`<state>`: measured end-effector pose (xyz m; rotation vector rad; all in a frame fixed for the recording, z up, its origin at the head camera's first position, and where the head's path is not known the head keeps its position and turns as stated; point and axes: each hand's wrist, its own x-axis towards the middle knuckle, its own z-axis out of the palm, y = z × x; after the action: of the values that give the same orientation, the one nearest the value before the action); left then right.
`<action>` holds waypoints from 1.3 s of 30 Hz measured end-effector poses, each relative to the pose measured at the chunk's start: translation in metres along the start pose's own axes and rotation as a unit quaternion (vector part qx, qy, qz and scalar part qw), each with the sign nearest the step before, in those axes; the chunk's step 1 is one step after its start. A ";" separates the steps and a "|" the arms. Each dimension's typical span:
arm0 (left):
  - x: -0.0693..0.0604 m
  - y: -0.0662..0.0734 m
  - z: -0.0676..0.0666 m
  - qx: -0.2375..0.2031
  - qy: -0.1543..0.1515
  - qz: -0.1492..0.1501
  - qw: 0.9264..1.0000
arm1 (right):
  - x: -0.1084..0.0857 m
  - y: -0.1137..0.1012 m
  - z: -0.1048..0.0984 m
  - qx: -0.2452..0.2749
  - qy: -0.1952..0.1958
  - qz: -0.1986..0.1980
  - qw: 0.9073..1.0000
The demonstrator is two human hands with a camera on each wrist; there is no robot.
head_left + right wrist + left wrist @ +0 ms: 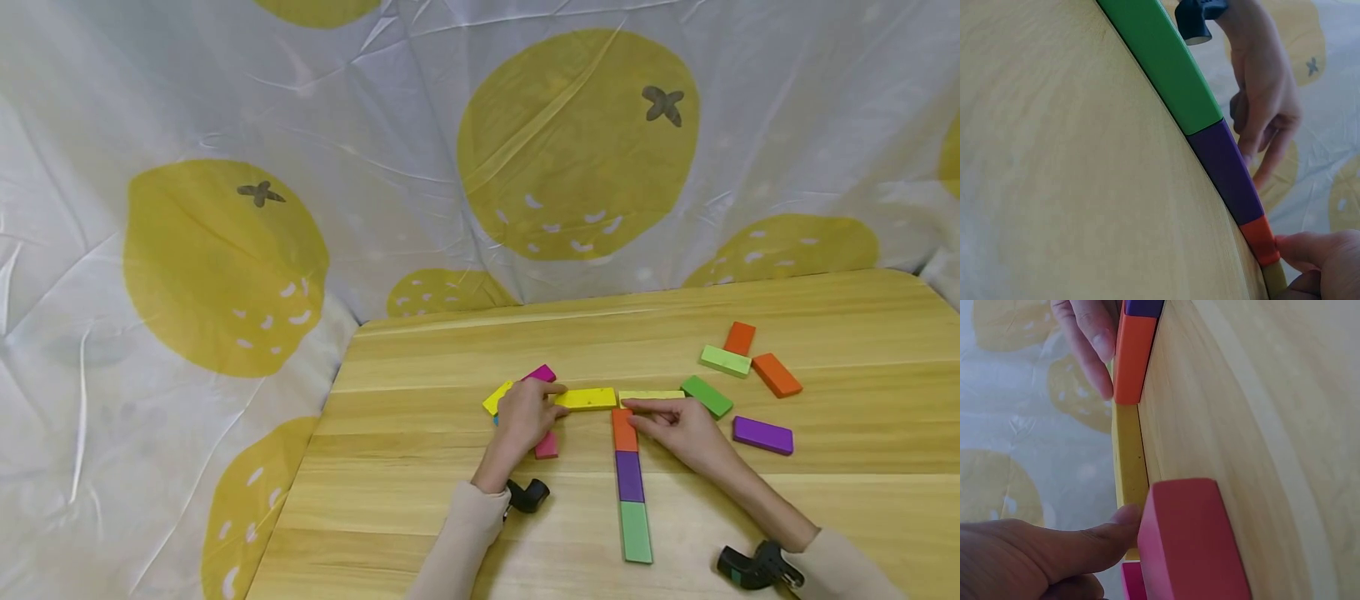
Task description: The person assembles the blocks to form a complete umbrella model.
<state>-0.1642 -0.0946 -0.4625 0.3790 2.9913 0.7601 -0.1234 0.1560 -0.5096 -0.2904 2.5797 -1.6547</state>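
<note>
Around the left end of the crosspiece, thumb and forefinger of the left hand (523,417) are pinching the yellow block (590,400). Near its other end, the right hand (690,433) is reaching with thumb and forefinger straight, tips slightly apart: thumb touching the orange block (623,437), forefinger lying along the near edge of the pale yellow block (652,395). Both yellowish blocks are forming a row; from their join, orange block, purple block (629,477) and green block (637,533) are running end to end toward the person.

Progress (judged): five blocks are making a T; stem looks done, crosspiece seems to be getting its alignment.

Remaining: other pieces are lying loose. Right: dark green block (707,397) just beside the row, violet block (762,436), lime block (725,361), two orange pieces (777,375). Left, partly hidden: magenta block (540,373), pink block (547,446), another yellow piece (497,398).

Beyond the table (360,467), a lemon-print cloth (405,125) is hanging
</note>
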 end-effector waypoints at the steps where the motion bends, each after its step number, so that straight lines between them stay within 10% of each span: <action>1: 0.000 0.001 0.000 0.003 -0.001 0.001 1.000 | 0.000 0.000 0.000 0.000 0.000 -0.001 1.000; 30: 0.001 0.004 0.001 -0.011 -0.005 0.008 1.000 | 0.001 0.001 0.001 0.005 0.000 -0.005 1.000; 39: -0.014 0.024 0.006 -0.002 -0.070 0.154 0.986 | 0.001 0.001 -0.002 0.008 0.000 -0.009 1.000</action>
<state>-0.1448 -0.0747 -0.4571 0.8715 2.8315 0.7242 -0.1247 0.1578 -0.5095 -0.3130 2.5710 -1.6803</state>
